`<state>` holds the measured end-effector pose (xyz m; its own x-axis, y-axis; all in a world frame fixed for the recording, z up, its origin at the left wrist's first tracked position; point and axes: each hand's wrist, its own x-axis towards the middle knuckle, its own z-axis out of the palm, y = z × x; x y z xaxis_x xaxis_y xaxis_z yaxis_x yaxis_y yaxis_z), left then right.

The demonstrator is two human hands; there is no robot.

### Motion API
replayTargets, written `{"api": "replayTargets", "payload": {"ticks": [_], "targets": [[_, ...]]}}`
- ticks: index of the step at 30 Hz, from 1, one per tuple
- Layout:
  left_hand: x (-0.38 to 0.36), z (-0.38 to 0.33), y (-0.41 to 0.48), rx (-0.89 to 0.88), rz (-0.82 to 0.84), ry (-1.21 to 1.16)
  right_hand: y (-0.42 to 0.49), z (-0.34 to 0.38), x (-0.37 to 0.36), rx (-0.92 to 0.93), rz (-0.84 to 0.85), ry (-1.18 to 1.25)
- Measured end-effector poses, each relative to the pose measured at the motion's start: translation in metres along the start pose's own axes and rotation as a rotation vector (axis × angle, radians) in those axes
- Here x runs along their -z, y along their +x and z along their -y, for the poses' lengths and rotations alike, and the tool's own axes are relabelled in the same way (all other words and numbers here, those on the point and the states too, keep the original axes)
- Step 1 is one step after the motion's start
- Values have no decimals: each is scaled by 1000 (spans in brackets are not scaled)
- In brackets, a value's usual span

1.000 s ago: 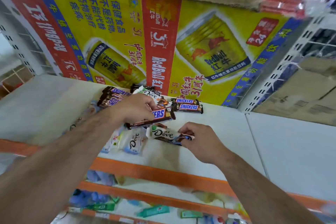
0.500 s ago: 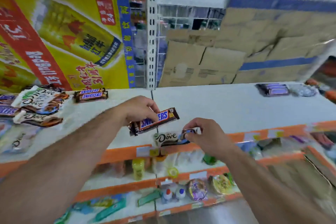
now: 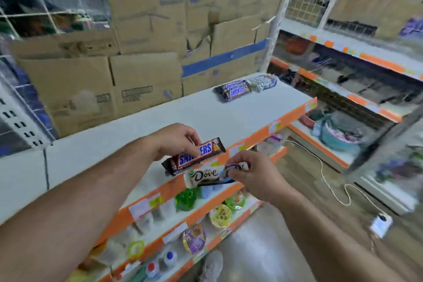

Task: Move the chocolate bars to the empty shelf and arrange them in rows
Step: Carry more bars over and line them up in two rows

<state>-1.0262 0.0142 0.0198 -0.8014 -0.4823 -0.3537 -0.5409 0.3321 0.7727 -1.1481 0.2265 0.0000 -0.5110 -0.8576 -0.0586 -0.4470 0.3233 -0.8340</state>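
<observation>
My left hand (image 3: 176,138) grips a brown Snickers bar (image 3: 194,155) by its upper edge, held above the front edge of the white shelf (image 3: 160,126). Just below and to the right, my right hand (image 3: 254,175) pinches the right end of a white Dove bar (image 3: 203,175), which hangs in front of the orange shelf lip. At the far right end of the same shelf lie a small stack of Snickers bars (image 3: 233,90) and a silvery Dove pack (image 3: 263,81) beside it.
Cardboard boxes (image 3: 146,52) line the back of the shelf. Lower shelves (image 3: 183,220) hold small jars and bottles. Another orange-edged rack (image 3: 357,98) stands to the right across an aisle, with a white cord and plug (image 3: 381,224) on the floor.
The view has swung right, away from the pile of bars by the yellow poster. Both hands have carried their bars along the shelf toward its right section.
</observation>
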Motion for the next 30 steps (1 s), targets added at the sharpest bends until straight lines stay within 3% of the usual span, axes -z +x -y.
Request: {"api": "replayTargets", "payload": {"ticks": [7, 14, 23, 30], "targets": [[-17, -62, 131, -66, 49, 61, 73, -44, 77, -86, -93, -63], [-13, -114, 236, -155, -64, 171, 159, -72, 145, -90, -118, -76], [-28, -127, 319, -126, -284, 540, 253, -126, 200, -7, 25, -110], [-47, -130, 336, 19, -445, 720, 308, -152, 245, 162, 275, -83]]}}
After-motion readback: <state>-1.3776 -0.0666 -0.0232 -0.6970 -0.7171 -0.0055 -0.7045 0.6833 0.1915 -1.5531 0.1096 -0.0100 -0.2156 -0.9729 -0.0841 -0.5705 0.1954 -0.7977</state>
